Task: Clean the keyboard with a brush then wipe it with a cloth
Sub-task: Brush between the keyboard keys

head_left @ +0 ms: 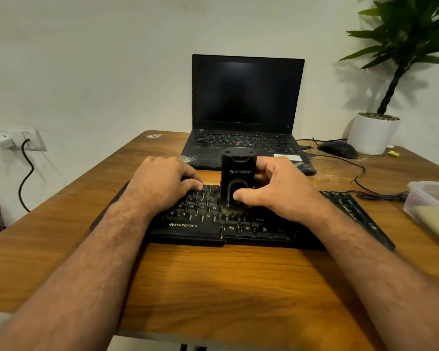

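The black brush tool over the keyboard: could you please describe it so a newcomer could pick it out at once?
On the brown wooden table, find the flat black keyboard before the open black laptop. The upright black block-shaped brush stands on its middle keys, gripped by the right hand. It alone rises above the keys and bears white lettering.

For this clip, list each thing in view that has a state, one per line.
Black Zebronics keyboard: flat on the wooden table, left hand resting on its keys.
Black upright brush tool: bristle end down on the keys.
Left hand: fingers loosely bent on the keyboard, no grip.
Right hand: grip on the brush.
Black laptop: lid open, screen dark, dusty palm rest.
Black mouse: idle, cabled.
Clear plastic box: lid on.
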`<state>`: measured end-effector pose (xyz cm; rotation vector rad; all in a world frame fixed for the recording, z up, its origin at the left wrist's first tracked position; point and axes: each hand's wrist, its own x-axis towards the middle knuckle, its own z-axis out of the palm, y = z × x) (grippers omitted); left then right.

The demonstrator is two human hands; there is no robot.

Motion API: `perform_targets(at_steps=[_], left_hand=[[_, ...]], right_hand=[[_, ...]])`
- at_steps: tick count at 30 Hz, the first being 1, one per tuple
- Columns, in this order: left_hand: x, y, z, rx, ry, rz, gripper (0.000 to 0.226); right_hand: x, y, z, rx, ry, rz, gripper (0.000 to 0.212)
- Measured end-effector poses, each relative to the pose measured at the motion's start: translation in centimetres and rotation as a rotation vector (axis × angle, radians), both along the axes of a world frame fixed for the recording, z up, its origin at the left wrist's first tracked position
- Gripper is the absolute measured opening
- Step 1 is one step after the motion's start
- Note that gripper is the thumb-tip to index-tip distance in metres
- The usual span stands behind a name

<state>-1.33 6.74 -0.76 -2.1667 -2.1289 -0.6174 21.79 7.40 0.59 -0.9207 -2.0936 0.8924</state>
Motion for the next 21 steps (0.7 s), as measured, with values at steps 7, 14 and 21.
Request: perform_targets(at_steps=[7,14,21], left_hand=[[-0.2,-0.1,0.0,0.009,-0.004,0.02,0.018],[-0.1,-0.2,0.1,0.022,-0.013,0.011,0.019],[0.0,-0.2,0.1,0.01,-0.003,0.016,0.019]], right_hand=[[0.0,-0.3,-0.3,-0.004,-0.017,0.005,0.04],[1.8,0.3,0.9,-0.072,-0.112,-0.013,0.035],[1.2,0.3,0.1,-0.103,-0.078,-0.025,0.038]])
